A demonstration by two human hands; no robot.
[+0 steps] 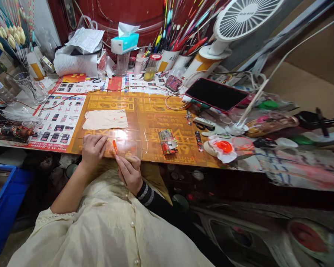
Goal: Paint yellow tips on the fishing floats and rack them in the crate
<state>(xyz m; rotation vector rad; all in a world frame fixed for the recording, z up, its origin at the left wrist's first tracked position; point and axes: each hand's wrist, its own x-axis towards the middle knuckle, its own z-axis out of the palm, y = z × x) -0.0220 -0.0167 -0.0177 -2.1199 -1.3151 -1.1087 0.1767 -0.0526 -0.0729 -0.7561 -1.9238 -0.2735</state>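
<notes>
On my far left a blue crate (pixel 4 196) sits below the bench (pixel 156 118); my left hand (pixel 93 150) rests half-open on the bench, holding nothing, just below a pale cloth (pixel 105 119); an orange stick (pixel 115 147) tilts between my hands; my right hand (pixel 130 173) is curled beside it, fingertips close, though I can't tell whether it has hold.

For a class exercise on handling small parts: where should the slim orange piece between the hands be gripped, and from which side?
Pinch the slim orange piece near its lower end, coming from the person's side with the right hand: that end lies closest to the fingertips, and the narrow piece points away across the table.
</notes>
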